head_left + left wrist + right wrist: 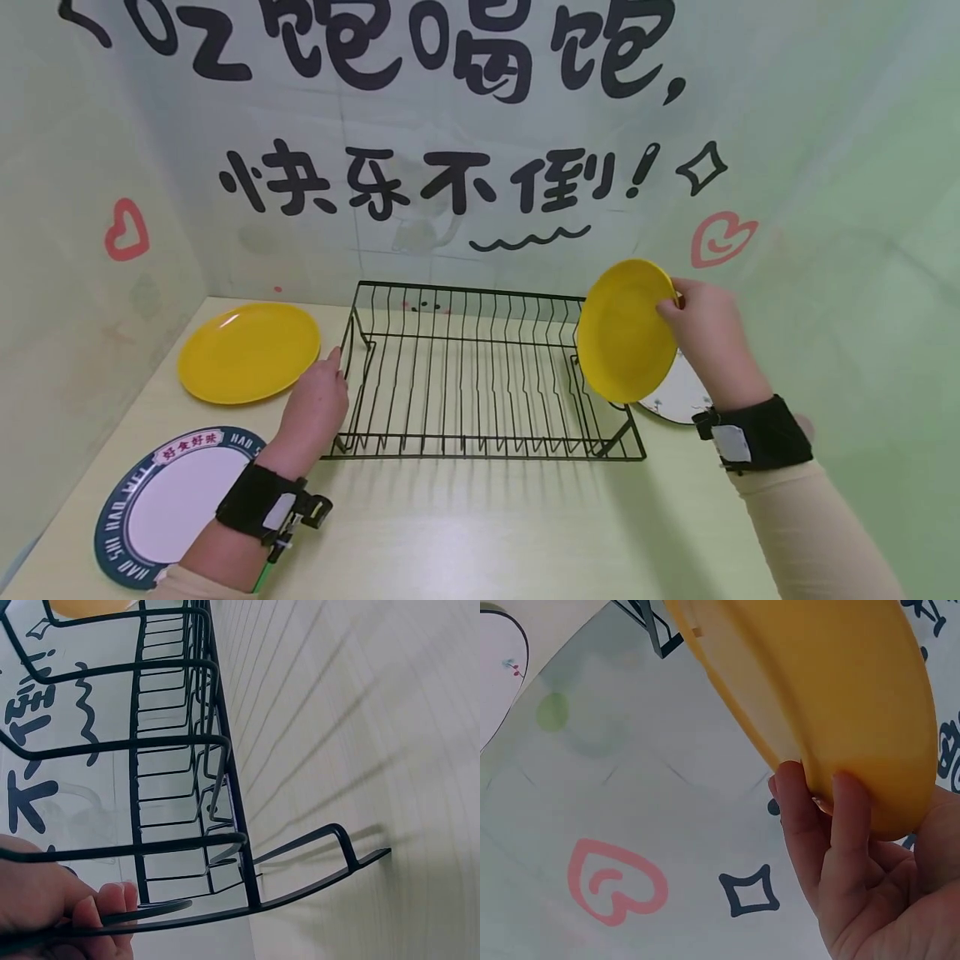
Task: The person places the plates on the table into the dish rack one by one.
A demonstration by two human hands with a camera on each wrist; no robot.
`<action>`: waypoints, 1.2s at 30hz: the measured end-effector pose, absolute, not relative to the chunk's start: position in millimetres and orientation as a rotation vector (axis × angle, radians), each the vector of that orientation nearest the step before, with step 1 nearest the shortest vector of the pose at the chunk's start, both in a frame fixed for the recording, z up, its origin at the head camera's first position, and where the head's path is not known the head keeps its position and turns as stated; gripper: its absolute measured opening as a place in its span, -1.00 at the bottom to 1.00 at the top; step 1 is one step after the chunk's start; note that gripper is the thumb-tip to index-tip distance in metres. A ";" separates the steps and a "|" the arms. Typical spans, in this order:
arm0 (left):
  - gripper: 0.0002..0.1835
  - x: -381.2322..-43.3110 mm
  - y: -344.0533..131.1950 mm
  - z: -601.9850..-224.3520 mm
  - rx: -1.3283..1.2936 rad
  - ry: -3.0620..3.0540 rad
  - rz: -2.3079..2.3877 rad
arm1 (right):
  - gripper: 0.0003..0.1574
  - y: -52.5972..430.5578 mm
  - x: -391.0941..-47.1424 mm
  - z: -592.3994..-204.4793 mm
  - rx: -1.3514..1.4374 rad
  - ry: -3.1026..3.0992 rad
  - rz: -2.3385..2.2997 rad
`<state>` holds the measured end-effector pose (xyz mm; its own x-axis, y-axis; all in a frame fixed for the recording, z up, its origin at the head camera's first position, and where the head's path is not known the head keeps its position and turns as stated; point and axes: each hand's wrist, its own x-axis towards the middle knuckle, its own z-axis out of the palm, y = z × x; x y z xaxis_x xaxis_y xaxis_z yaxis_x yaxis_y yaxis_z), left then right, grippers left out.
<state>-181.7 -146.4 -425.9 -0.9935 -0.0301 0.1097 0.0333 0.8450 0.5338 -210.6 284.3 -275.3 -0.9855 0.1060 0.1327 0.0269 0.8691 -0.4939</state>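
Note:
A black wire dish rack stands on the table in the head view, its slots holding no plates. My left hand is at the rack's left end; in the left wrist view its fingers curl round the side wire. With my right hand I pinch a yellow plate by its right edge, thumb on the side facing me. The plate is raised on edge, in front of the rack's right end. In the right wrist view, the fingers lie against the other face of the plate.
On the left lies another yellow plate, with a white plate with a lettered dark blue rim nearer me. A white patterned plate lies right of the rack, partly hidden by the right hand and raised plate. A printed sheet hangs behind.

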 end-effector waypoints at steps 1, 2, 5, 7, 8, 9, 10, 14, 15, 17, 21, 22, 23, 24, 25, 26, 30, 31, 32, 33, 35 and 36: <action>-0.48 -181.7 -146.3 -425.8 -0.002 -2.907 -0.847 | -0.57 282.9 -211.9 -276.0 -0.094 -2.889 0.747; -0.48 -181.8 -146.0 -425.7 -0.003 -2.908 -0.850 | -0.59 281.6 -213.4 -276.9 -0.081 -2.894 0.732; -0.48 -181.9 -145.3 -424.9 -0.001 -2.909 -0.855 | -0.69 278.3 -216.9 -279.4 -0.044 -2.905 0.689; -0.48 -181.7 -145.2 -424.2 0.005 -2.909 -0.853 | -0.75 275.6 -218.7 -281.2 -0.019 -2.917 0.646; -0.48 -181.6 -145.2 -424.0 0.007 -2.909 -0.851 | -0.78 274.1 -219.1 -282.1 -0.009 -2.922 0.619; -0.48 -181.5 -145.5 -423.8 0.009 -2.908 -0.846 | -0.80 272.5 -219.5 -283.1 -0.005 -2.927 0.598; -0.48 -181.6 -145.8 -423.8 0.011 -2.906 -0.843 | -0.81 270.7 -219.5 -283.9 -0.002 -2.935 0.578; -0.48 -181.7 -146.6 -424.0 0.008 -2.894 -0.841 | -0.81 264.2 -220.1 -287.9 -0.013 -2.965 0.535; -0.48 -181.6 -146.7 -424.1 0.007 -2.892 -0.841 | -0.80 263.2 -220.7 -289.2 -0.017 -2.972 0.525; -0.48 -181.5 -147.0 -424.6 0.007 -2.891 -0.845 | -0.79 261.9 -222.1 -291.9 -0.030 -2.984 0.501; -0.49 -181.0 -147.2 -425.8 -0.001 -2.892 -0.867 | -0.78 262.1 -225.6 -298.7 -0.043 -3.000 0.494; -0.49 -181.1 -147.3 -426.0 -0.003 -2.890 -0.873 | -0.78 262.4 -226.3 -300.6 -0.046 -3.005 0.506; -0.49 -181.0 -147.5 -426.3 -0.008 -2.888 -0.877 | -0.78 262.5 -226.9 -302.1 -0.045 -3.007 0.519; -0.49 -181.1 -147.6 -426.4 -0.008 -2.886 -0.880 | -0.77 262.4 -227.3 -303.2 -0.046 -3.007 0.531; -0.49 -181.2 -147.7 -426.7 -0.009 -2.885 -0.880 | -0.76 262.3 -227.4 -304.2 -0.048 -3.008 0.540; -0.49 -181.3 -147.7 -427.0 -0.011 -2.882 -0.878 | -0.75 261.9 -227.4 -304.8 -0.046 -3.009 0.557; -0.49 -181.5 -148.1 -427.9 -0.026 -2.870 -0.867 | -0.76 262.4 -227.8 -306.8 -0.054 -3.021 0.576; -0.49 -181.3 -148.0 -428.0 -0.030 -2.868 -0.866 | -0.76 262.9 -228.0 -307.4 -0.055 -3.026 0.589; -0.50 -181.1 -147.9 -428.0 -0.035 -2.867 -0.867 | -0.76 263.3 -228.2 -308.0 -0.056 -3.031 0.600; -0.49 -180.9 -147.8 -428.0 -0.037 -2.867 -0.868 | -0.76 263.9 -228.5 -308.9 -0.058 -3.036 0.605; -0.49 -180.6 -147.8 -427.6 -0.036 -2.870 -0.871 | -0.73 264.8 -229.1 -310.6 -0.068 -3.048 0.635; -0.49 -180.5 -147.8 -427.4 -0.032 -2.873 -0.872 | -0.71 265.0 -229.2 -311.4 -0.074 -3.052 0.649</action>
<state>-180.5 -147.8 -427.4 -0.9902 -0.0198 0.1386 0.0606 0.8317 0.5518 -229.2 265.0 -311.4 -0.9986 0.0509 0.0105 0.0422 0.9125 -0.4069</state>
